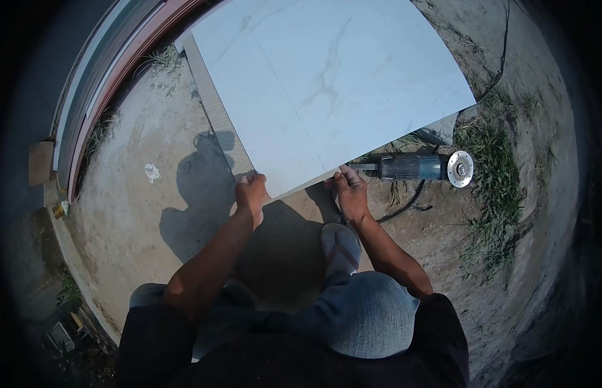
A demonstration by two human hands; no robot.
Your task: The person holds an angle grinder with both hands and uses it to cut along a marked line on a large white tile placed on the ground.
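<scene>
A large white marble-patterned tile (327, 84) fills the upper middle, with a faint straight line running along its face. My left hand (251, 193) is closed on its near left corner. Farther right along the same near edge, my right hand (349, 192) grips the tile, fingers partly hidden beneath it. Another tile or board (207, 97) shows below its left edge. Just right of my right hand lies an angle grinder (411, 167) with a round metal disc (460, 169) at its right end.
A black cable (404, 208) curves over the ground below the grinder. Grass (492, 149) grows at the right. A reddish ledge (97, 97) curves along the left, with a small cardboard piece (41, 163) beside it. My sandalled foot (340, 249) is near the tile's edge.
</scene>
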